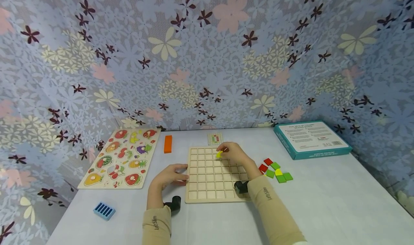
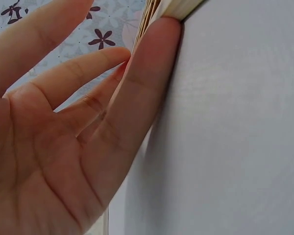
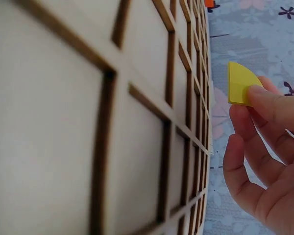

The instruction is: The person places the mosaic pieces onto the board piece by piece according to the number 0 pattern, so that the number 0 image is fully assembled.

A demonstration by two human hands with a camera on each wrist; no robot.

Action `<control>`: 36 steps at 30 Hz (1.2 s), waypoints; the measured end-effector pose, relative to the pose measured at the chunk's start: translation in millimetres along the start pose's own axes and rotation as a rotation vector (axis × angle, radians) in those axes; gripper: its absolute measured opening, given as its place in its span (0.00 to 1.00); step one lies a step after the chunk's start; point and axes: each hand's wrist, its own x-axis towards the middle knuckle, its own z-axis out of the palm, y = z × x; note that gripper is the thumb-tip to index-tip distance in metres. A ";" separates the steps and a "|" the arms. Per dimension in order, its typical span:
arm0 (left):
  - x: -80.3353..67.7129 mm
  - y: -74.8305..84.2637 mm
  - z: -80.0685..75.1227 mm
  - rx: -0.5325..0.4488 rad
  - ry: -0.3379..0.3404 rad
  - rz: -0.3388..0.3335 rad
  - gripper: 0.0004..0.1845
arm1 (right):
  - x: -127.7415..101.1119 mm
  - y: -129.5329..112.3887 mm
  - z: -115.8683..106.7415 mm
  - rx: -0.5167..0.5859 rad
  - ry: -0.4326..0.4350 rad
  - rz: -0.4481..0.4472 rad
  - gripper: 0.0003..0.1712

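Yellow piece [image 1: 219, 153], a quarter-round tile, sits pinched between thumb and fingertips of the right hand [image 1: 233, 153], held just above the far rows of the grid board [image 1: 207, 187]. From the right wrist view the piece [image 3: 241, 83] is clear of the wood, its curved edge up, with the empty square cells of the board [image 3: 88, 122] beside it; no cell seen here has a tile in it.

The left hand [image 1: 169, 176] lies flat at the board's left edge, fingers straight and slightly spread, fingertips [image 2: 157, 44] pressed against the board's side, steadying it.

To the right of the board lies a small heap of spare tiles [image 1: 275, 169], red, green and one yellow, near the right forearm. A small pattern card [image 1: 215, 138] lies just beyond the board's far edge.

By my reading, the step in hand is placing this first piece: it is carried over the grid but not yet set down. The next move likely calls for turning the tile so its straight sides match a cell's walls, lowering it square into the chosen cell, then loosening the pinch while the left hand braces the board.
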 end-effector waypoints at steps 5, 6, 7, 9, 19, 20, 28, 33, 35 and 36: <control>2.5 -3.9 -0.1 -0.007 0.001 0.000 0.31 | 4.1 2.6 5.1 0.008 -0.004 0.003 0.10; 2.8 -4.1 -0.2 -0.010 0.001 0.000 0.31 | 4.9 2.6 5.8 0.015 -0.006 0.004 0.10; 3.1 -4.3 -0.3 -0.011 0.000 0.001 0.31 | 6.1 3.0 7.2 0.022 -0.009 0.005 0.10; 3.4 -4.8 -0.6 -0.013 -0.001 0.002 0.31 | 8.1 2.4 9.7 0.036 -0.016 0.019 0.10; 2.4 -4.9 -0.5 -0.017 0.005 0.000 0.31 | 15.2 -7.5 18.0 0.021 -0.026 0.048 0.10; 2.3 -4.8 -0.4 -0.021 0.003 0.001 0.31 | 15.7 -8.2 18.7 0.021 -0.028 0.049 0.10; 1.9 -4.0 0.5 -0.034 -0.010 0.008 0.31 | 19.3 -13.4 22.9 0.011 -0.046 0.050 0.10; 1.8 -3.7 0.2 -0.027 -0.009 0.013 0.31 | 21.2 -17.9 23.8 -0.010 -0.055 0.027 0.11; 1.8 -4.0 -0.1 -0.020 -0.009 0.015 0.31 | 21.9 -18.9 23.7 -0.013 -0.060 0.016 0.10; 1.7 -4.2 -0.2 -0.017 -0.010 0.015 0.31 | 22.4 -19.0 23.7 -0.016 -0.061 0.012 0.10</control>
